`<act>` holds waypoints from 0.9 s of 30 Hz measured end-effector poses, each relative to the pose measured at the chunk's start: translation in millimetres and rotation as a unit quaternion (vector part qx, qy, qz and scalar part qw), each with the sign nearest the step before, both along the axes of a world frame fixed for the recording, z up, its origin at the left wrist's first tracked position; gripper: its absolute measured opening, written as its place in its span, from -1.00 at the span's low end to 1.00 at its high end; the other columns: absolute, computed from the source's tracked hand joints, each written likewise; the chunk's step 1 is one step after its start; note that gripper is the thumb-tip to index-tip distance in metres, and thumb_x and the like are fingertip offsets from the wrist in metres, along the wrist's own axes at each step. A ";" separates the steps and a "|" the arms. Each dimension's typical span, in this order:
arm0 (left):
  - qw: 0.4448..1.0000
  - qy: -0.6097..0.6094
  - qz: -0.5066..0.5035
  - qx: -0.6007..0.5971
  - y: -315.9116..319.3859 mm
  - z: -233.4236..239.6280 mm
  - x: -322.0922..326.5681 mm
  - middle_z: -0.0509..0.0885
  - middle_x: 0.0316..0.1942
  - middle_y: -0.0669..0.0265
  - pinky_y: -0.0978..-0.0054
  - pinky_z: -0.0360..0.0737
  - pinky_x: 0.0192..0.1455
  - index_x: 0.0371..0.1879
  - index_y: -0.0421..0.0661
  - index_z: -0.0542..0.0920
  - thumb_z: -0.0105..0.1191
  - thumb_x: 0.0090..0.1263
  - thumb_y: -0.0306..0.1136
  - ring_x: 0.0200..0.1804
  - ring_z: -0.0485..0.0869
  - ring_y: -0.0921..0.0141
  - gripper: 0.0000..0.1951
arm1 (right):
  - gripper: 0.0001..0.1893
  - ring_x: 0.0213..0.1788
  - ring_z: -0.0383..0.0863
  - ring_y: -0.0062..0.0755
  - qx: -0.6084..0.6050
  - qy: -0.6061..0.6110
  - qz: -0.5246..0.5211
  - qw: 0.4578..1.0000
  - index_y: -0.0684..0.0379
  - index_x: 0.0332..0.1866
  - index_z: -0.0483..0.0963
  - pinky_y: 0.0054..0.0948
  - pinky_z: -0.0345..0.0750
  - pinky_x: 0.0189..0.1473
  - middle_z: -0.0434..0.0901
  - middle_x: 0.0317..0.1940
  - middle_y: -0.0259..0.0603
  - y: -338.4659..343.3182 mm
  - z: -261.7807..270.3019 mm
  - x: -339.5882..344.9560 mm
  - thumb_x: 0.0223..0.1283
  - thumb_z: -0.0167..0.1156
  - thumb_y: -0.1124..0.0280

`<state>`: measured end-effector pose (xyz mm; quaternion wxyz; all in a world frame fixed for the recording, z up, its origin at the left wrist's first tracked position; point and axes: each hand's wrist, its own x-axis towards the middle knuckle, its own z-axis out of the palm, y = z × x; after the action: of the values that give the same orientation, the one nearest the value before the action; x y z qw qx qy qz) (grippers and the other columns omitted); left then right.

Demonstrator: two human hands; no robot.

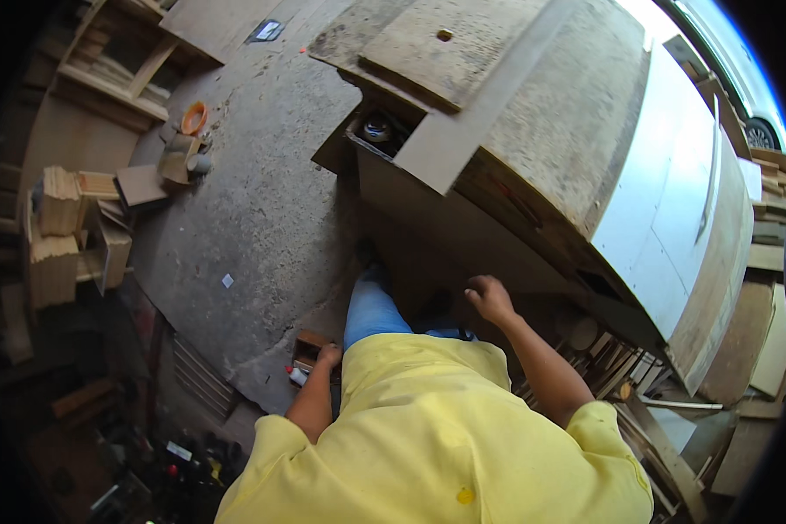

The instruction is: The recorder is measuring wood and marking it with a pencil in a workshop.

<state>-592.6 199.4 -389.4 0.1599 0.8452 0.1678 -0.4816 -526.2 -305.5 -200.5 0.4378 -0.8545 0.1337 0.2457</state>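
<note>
My left hand point(329, 355) hangs low beside my hip, against a small reddish-brown wooden box point(312, 338). A white plastic bottle with a red tip point(297, 376) is by the box. Whether the fingers grip the box is hidden. My right hand point(490, 298) is in the air in front of the workbench side, fingers loosely curled, with nothing visible in it. Ahead stands a wooden workbench point(563, 118), with a flat board with a hole point(432, 59) and a long pale strip of board point(475, 118) on top. A round metal object point(376, 128) sits in the recess at its corner.
Stacked wood pieces point(59, 239), an orange ring-shaped item point(194, 118) and a wooden frame point(150, 69) lie at the left. Wood offcuts point(661, 445) fill the lower right. A white panel point(674, 196) covers the bench's right part. Concrete floor point(262, 196) runs between.
</note>
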 end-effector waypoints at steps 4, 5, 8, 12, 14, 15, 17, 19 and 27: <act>0.973 0.014 0.206 -0.106 -44.7 75.9 24.4 0.70 -0.20 0.23 0.38 0.65 -0.44 0.09 -0.08 0.57 0.08 0.40 -0.08 -0.34 0.71 0.33 -0.59 | -0.37 0.30 0.37 0.07 -0.250 0.007 -0.012 0.968 0.21 0.33 0.31 -0.11 0.41 0.24 0.40 0.25 0.08 -61.7 -63.9 -31.0 0.15 0.23 0.20; 0.974 0.006 0.203 -0.104 -41.4 90.0 27.6 0.70 -0.20 0.23 0.38 0.65 -0.44 0.09 -0.08 0.57 0.08 0.40 -0.08 -0.34 0.71 0.33 -0.59 | -0.33 0.39 0.25 0.12 -0.256 -0.050 -0.022 0.965 0.20 0.37 0.26 -0.06 0.34 0.31 0.31 0.34 0.07 -68.7 -82.7 -28.9 0.14 0.21 0.19; 0.950 -0.049 0.291 -0.107 -12.7 116.8 27.4 0.70 -0.23 0.31 0.42 0.64 -0.44 0.09 -0.07 0.56 0.09 0.41 -0.08 -0.39 0.68 0.42 -0.60 | -0.26 0.50 0.05 0.06 -0.352 -0.113 0.021 0.929 0.18 0.43 0.16 0.01 0.18 0.41 0.11 0.47 -0.01 -77.4 -112.4 -5.1 0.13 0.21 0.21; 0.940 -0.066 0.324 -0.081 30.2 130.8 0.9 0.70 -0.23 0.32 0.44 0.62 -0.47 0.11 -0.04 0.54 0.06 0.43 -0.09 -0.41 0.68 0.42 -0.62 | -0.30 0.53 -0.03 0.00 -0.345 -0.064 -0.003 0.936 0.15 0.42 0.19 0.08 0.06 0.44 0.05 0.49 -0.07 -79.8 -117.1 35.1 0.12 0.18 0.30; 0.943 -0.055 0.324 -0.055 44.1 137.4 -17.3 0.70 -0.22 0.33 0.44 0.62 -0.48 0.10 -0.03 0.55 0.06 0.43 -0.10 -0.42 0.68 0.42 -0.63 | -0.31 0.53 -0.02 -0.05 -0.373 -0.027 -0.023 0.927 0.10 0.43 0.20 0.08 0.06 0.44 0.06 0.49 -0.09 -78.4 -121.7 39.1 0.11 0.14 0.33; 0.945 -0.042 0.320 -0.044 44.5 142.1 -27.6 0.70 -0.22 0.34 0.45 0.61 -0.48 0.10 -0.03 0.55 0.06 0.43 -0.10 -0.41 0.68 0.42 -0.63 | -0.31 0.53 -0.02 -0.05 -0.369 -0.030 -0.022 0.929 0.10 0.43 0.20 0.08 0.06 0.44 0.06 0.49 -0.09 -73.0 -120.8 39.0 0.11 0.14 0.33; 0.946 -0.032 0.320 -0.030 43.8 146.4 -37.9 0.70 -0.22 0.34 0.46 0.60 -0.48 0.09 -0.04 0.56 0.05 0.44 -0.11 -0.41 0.68 0.43 -0.64 | -0.34 0.49 0.09 -0.08 -0.444 -0.103 -0.009 0.890 0.04 0.40 0.24 0.08 0.10 0.42 0.18 0.44 -0.10 -60.8 -116.5 34.7 0.10 0.11 0.31; 0.952 -0.021 0.305 -0.027 34.2 151.9 -45.1 0.70 -0.23 0.34 0.47 0.60 -0.47 0.10 -0.05 0.56 0.07 0.43 -0.12 -0.38 0.68 0.44 -0.63 | -0.39 0.44 0.19 -0.07 -0.403 -0.081 -0.016 0.912 0.02 0.36 0.29 0.08 0.13 0.40 0.27 0.38 -0.10 -59.1 -112.0 44.2 0.11 0.10 0.28; 0.965 -0.100 0.222 -0.094 -35.3 179.1 -10.9 0.72 -0.22 0.27 0.43 0.62 -0.33 0.09 -0.13 0.58 0.10 0.40 -0.13 -0.36 0.68 0.43 -0.60 | -0.68 -0.01 0.64 0.03 -0.311 -0.012 0.067 0.948 0.08 -0.14 0.65 -0.01 0.55 0.05 0.66 -0.11 0.00 -77.0 -233.2 25.6 0.19 0.07 0.15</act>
<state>-603.5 164.1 -210.3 0.3572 0.8120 0.2881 -0.3605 -500.7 -382.5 -433.7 0.1344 -0.9580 0.1410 0.2104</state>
